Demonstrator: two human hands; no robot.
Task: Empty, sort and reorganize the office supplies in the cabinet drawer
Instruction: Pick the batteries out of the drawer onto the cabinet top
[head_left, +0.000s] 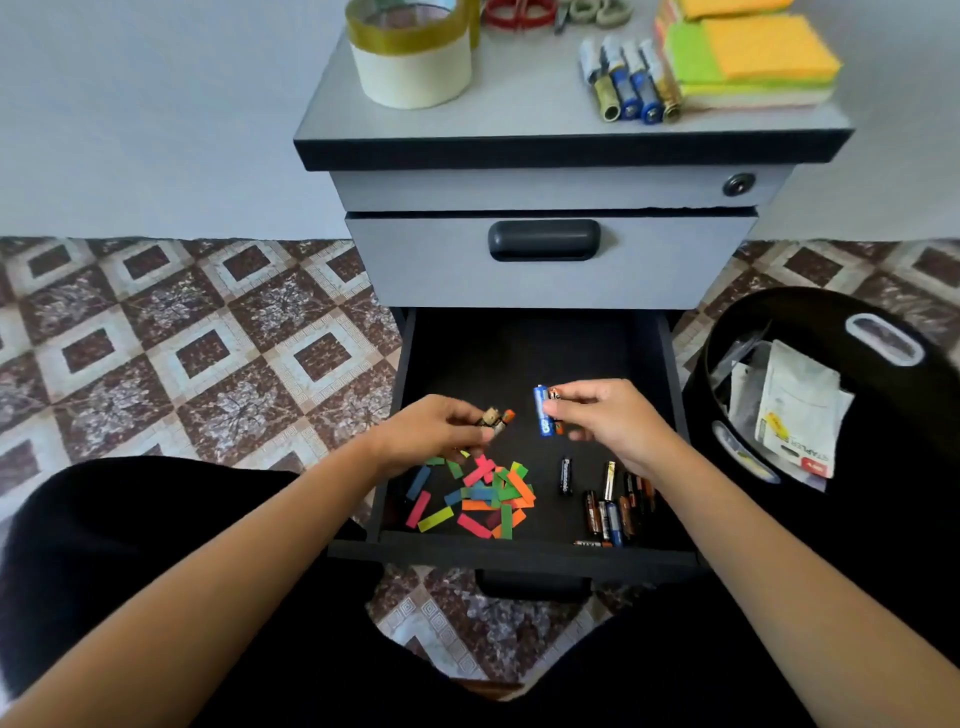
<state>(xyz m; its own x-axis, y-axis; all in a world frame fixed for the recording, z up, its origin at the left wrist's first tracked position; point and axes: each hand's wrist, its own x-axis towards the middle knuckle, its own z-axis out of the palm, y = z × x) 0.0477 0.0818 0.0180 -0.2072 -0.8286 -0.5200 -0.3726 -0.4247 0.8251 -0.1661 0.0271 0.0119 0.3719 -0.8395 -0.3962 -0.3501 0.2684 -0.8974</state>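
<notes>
A blue battery (543, 412), upright, its white lettering too blurred to read, is pinched together with an orange-tipped one between the right hand (608, 415)'s thumb and fingertips, over the open drawer (519, 553). The left hand (436, 431) grips a few small batteries (496, 418). Below lie a black battery marked Panasonic (565, 475), loose batteries (615, 506) and coloured paper strips (478, 493).

The open drawer (519, 353) is carrying coloured paper strips (478, 493), lying just beneath the fingers of the left hand (431, 431), and loose batteries (613, 509), lying beneath the fingers of the right hand (613, 415).
</notes>
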